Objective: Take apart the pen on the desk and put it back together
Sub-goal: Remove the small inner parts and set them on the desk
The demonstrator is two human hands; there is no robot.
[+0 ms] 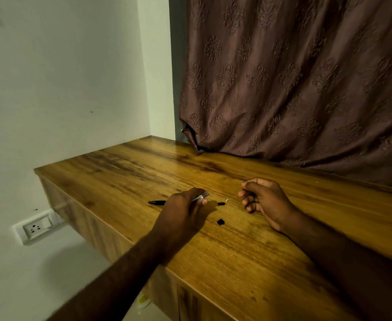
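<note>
Two forearms entering from below over wooden desk (225,262). Left hand (181,214) palm down, fingers pinched on silvery pen piece (202,196); black pen barrel (157,202) projecting from its far-left side, on desk. Right hand (263,200) loosely curled, holding nothing visible. Between hands: small black tip piece (220,204), tiny white piece (227,200), black cap piece (220,221). Brown patterned curtain (294,77) behind.
</note>
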